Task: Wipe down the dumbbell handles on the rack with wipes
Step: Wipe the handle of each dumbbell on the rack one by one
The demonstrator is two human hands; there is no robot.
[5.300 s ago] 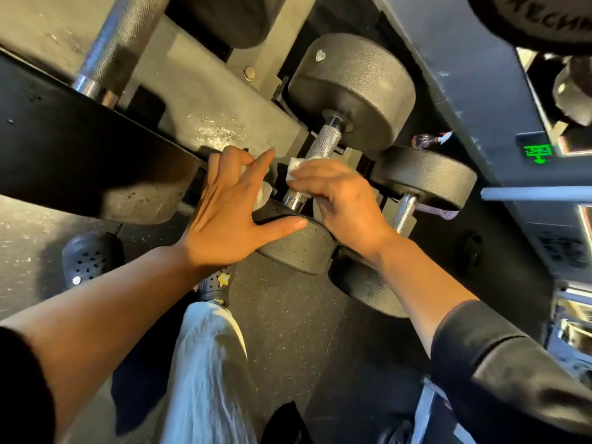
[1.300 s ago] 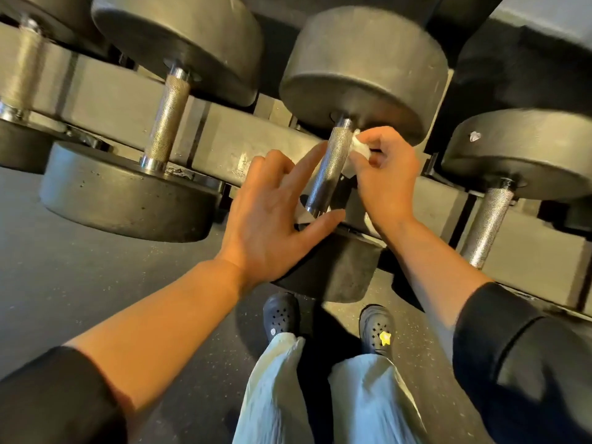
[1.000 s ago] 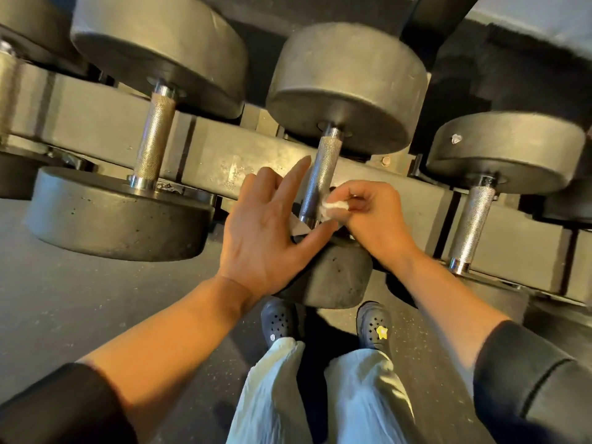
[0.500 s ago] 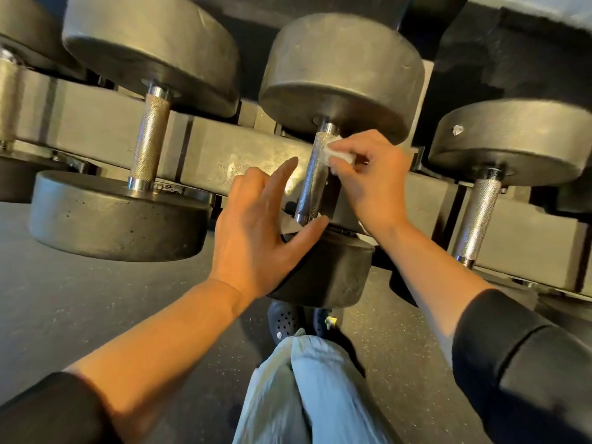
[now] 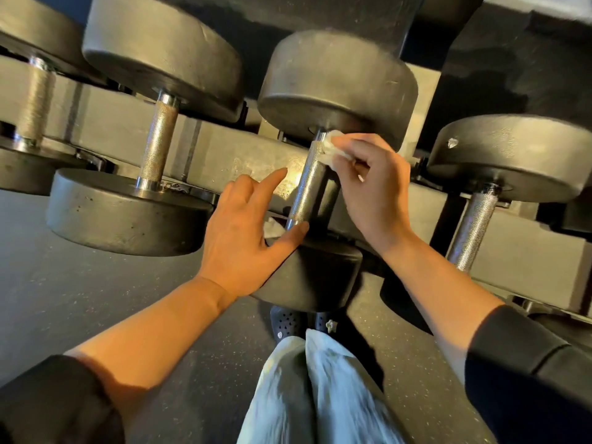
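dark clogs on speckled floor

Four dumbbells on rack: far-left one, second, middle, right; four knurled handles showing; two hands: left hand, right hand; two wipes: upper wipe, lower wipe; two dark shoes

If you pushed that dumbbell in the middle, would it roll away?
Probably not far: the middle dumbbell sits cradled on the rack. It looks heavy, with thick ends. Its knurled handle likely isn't slippery.
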